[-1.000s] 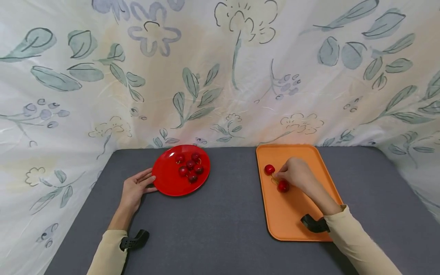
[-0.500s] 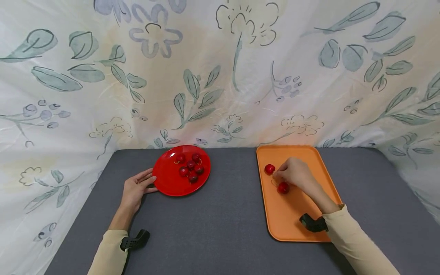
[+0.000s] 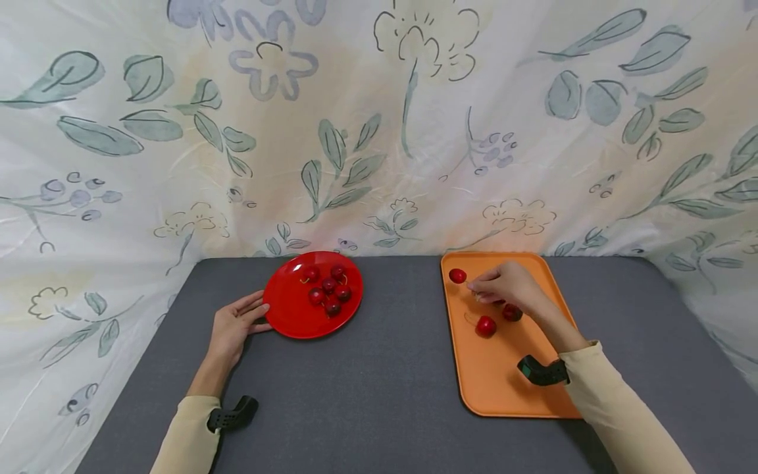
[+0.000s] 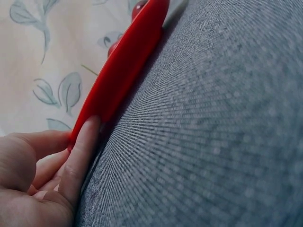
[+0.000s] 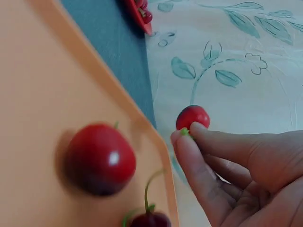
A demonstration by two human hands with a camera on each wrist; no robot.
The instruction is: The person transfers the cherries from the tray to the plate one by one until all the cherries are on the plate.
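My left hand (image 3: 229,329) pinches the near left rim of a round red plate (image 3: 284,309), thumb and fingers on either side in the left wrist view. Several dark red cherries (image 3: 328,284) lie on that plate. Over the far part of an orange tray (image 3: 503,388), my right hand (image 3: 510,288) pinches a cherry (image 5: 193,116) by its green stem (image 5: 184,133), thumb against fingertips. The fruit hangs past the fingertips, near the tray's left edge. Below the hand, another bright red cherry (image 3: 486,326) and a darker one (image 3: 512,313) rest on the tray; the hand partly covers more fruit.
A dark grey cloth (image 3: 397,368) covers the table and lies between plate and tray. Behind the table's far edge hangs a pale curtain (image 3: 355,118) with leaf and flower drawings. The tray has a low raised rim.
My right hand has lifted slightly up and away with a cherry by its stem, so the cherry has shifted up-left. A darker cherry beneath now shows. My left hand stays put.
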